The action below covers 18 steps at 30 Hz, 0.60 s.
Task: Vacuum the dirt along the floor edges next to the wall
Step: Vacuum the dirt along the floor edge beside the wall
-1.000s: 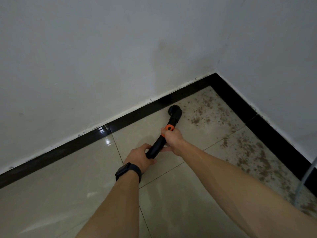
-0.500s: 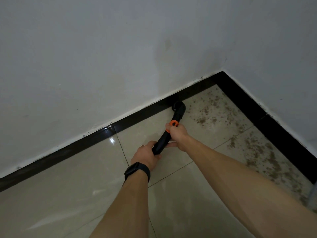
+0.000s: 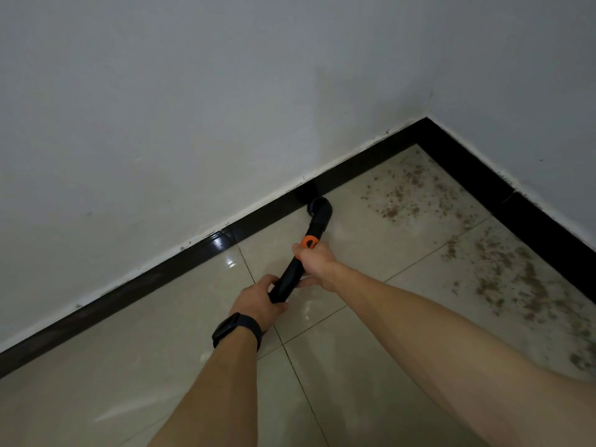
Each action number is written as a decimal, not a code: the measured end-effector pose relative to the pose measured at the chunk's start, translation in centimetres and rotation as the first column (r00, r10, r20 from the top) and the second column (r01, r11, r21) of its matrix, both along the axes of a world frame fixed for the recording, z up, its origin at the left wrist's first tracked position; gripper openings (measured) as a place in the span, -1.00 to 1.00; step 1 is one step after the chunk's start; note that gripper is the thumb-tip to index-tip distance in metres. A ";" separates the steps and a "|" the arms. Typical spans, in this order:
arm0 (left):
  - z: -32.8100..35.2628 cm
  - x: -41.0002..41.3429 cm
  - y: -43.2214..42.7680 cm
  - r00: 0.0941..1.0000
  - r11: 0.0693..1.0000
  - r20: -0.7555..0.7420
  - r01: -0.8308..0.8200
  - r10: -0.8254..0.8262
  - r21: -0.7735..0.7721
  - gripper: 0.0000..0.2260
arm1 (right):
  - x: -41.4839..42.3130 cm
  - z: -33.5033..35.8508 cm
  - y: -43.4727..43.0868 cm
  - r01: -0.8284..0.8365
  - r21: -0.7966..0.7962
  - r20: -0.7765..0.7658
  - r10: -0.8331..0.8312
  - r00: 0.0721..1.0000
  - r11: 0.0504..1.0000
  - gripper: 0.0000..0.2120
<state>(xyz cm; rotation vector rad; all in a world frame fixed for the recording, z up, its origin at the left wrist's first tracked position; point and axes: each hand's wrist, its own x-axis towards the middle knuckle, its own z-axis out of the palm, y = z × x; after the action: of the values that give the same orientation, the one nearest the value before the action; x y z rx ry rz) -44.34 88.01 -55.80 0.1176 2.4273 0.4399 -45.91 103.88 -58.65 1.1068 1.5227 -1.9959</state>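
Two white walls are seen meeting at one corner, each edged at the bottom by a glossy black skirting; the floor is laid with pale beige tiles divided by thin grout lines. One black vacuum wand is held slantwise over the tiles, and one orange collar is fitted round it; its single round nozzle is set down at the floor edge, just beside the skirting of the left-hand wall. Two hands are counted, both bare-armed; the left hand is clenched round the near end of the wand, and one dark wristband is worn on that wrist; the right hand is wrapped round the wand just below the orange collar. Brown dirt is scattered in loose patches to the right of the nozzle, apart from it; more is spread along the skirting of the right-hand wall, towards the near right corner of the view.
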 end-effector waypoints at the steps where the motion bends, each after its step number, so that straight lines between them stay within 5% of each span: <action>1: 0.1 0.1 0.1 1.000 1.000 0.007 0.019 -0.019 0.000 -0.54 | 0.3 0.0 0.2 0.005 0.006 0.007 -0.005 1.000 1.000 -0.56; 18: -0.5 0.4 8.7 0.972 0.971 0.038 0.230 -0.232 0.061 -0.52 | 4.0 0.1 8.9 0.184 0.102 0.038 -0.189 0.981 0.978 -0.64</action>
<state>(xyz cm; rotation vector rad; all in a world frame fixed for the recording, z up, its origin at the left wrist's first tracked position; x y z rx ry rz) -43.96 96.70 -56.28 0.4061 2.3230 0.3999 -41.90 112.82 -58.60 1.3734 1.5577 -2.0161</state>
